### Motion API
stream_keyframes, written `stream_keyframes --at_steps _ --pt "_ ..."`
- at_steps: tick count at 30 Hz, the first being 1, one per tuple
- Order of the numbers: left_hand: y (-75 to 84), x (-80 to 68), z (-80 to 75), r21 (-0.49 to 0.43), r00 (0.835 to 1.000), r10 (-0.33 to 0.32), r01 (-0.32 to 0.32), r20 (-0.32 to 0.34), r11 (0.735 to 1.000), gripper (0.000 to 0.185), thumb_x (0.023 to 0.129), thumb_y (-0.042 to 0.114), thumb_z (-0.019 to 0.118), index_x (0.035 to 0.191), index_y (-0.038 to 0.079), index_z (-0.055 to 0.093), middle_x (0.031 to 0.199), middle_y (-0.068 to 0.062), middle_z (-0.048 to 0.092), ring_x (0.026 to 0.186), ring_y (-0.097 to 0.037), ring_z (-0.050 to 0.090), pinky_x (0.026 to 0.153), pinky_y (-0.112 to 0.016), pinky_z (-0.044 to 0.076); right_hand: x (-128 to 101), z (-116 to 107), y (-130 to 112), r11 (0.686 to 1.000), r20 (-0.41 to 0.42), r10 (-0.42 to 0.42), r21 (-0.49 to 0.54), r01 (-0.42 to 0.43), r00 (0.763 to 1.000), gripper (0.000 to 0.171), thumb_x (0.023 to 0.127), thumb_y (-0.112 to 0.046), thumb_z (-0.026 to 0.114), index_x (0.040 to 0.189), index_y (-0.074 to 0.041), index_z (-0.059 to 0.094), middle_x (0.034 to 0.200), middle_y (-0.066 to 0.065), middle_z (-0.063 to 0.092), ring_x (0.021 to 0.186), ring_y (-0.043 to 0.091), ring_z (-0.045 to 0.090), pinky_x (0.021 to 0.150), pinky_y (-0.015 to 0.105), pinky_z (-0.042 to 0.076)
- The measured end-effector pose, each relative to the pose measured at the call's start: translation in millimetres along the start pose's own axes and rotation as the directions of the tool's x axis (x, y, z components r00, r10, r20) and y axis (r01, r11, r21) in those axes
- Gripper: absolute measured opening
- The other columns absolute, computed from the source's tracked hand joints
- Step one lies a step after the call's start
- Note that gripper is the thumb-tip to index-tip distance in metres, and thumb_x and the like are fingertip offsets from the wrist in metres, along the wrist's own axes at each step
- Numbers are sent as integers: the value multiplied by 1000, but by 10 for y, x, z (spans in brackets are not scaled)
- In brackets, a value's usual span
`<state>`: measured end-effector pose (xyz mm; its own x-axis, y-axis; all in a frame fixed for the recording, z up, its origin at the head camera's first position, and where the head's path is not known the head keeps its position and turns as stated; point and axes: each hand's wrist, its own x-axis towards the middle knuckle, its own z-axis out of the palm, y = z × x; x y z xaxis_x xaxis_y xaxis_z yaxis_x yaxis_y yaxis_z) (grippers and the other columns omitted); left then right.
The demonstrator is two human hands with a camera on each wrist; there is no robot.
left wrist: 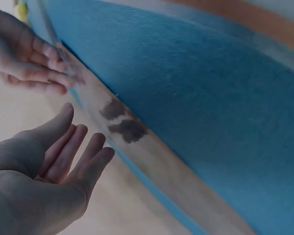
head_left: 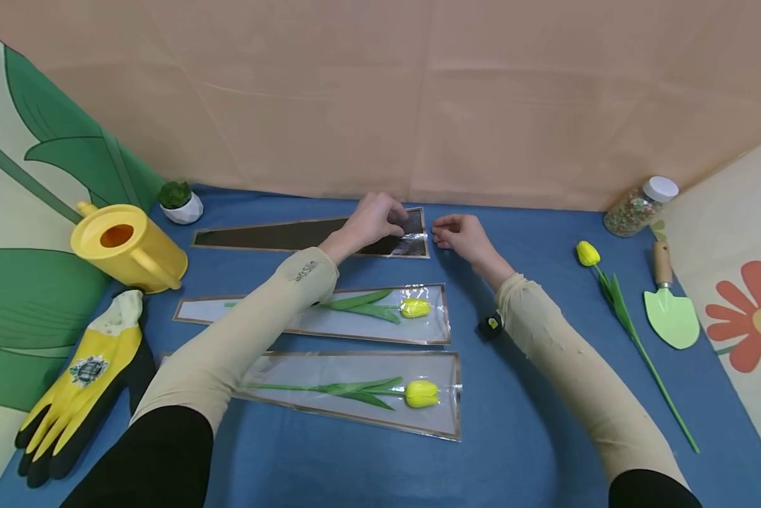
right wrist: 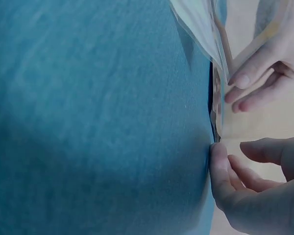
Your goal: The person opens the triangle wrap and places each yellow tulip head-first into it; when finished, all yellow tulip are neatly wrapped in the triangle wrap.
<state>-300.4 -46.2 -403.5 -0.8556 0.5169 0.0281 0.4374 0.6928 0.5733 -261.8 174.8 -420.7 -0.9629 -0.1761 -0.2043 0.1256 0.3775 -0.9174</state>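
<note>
An empty clear sleeve (head_left: 278,236) lies at the back of the blue table (head_left: 532,423). My left hand (head_left: 389,217) rests on its wide right end; the left wrist view shows that hand (left wrist: 83,147) with straight, relaxed fingers holding nothing. My right hand (head_left: 442,237) sits just right of the sleeve's mouth, fingers loosely curled, its thumb tip (right wrist: 218,161) touching the cloth beside the sleeve's edge (right wrist: 216,98). Two nearer sleeves (head_left: 431,328) (head_left: 446,395) each hold a yellow tulip (head_left: 415,307) (head_left: 421,393). A loose yellow tulip (head_left: 588,253) lies to the right.
A yellow watering can (head_left: 129,247) and a small potted plant (head_left: 180,200) stand at the back left, with yellow gloves (head_left: 78,384) in front. A green trowel (head_left: 670,310) and a jar (head_left: 640,206) are at the right. A small black object (head_left: 491,324) lies near my right forearm.
</note>
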Motion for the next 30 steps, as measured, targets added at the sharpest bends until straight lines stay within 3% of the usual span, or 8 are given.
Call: stream_keyframes --at_steps 4,12,19,24,30 --pt "-54 -24 57 -30 1000 -27 27 7 999 31 92 5 86 121 -1 80 121 -13 78 115 -28 72 100 -38 56 4 22 -14 1000 8 14 3 -14 1000 36 111 -1 53 142 17 56 139 33 62 121 42 64 105 44 54" --pt "-37 -39 63 -29 999 -49 50 19 998 32 92 5 86 123 1 80 123 -12 77 118 -28 71 102 -39 55 26 93 -30 999 0 30 16 -30 1000 36 111 -2 52 142 15 58 138 32 62 114 32 66 98 37 58" --pt "-4 -44 64 -28 999 -39 40 9 999 32 91 6 87 122 1 80 124 -12 77 118 -28 71 102 -39 55 33 117 -50 983 -36 43 179 -36 998 36 113 -3 51 144 14 56 138 30 62 105 24 69 98 36 58" --pt "34 -44 87 -34 999 -45 45 8 998 33 91 9 88 122 1 80 124 -12 77 119 -29 71 103 -38 55 39 167 -49 955 -65 40 297 -19 997 32 112 2 49 140 17 53 130 26 60 96 19 68 91 27 59" --pt "81 -48 140 -17 997 -72 72 -11 997 33 91 11 88 122 2 80 122 -11 78 115 -27 72 99 -38 56 61 244 -31 942 -96 47 336 -13 994 41 104 14 48 144 16 44 135 26 53 95 16 63 94 29 57"
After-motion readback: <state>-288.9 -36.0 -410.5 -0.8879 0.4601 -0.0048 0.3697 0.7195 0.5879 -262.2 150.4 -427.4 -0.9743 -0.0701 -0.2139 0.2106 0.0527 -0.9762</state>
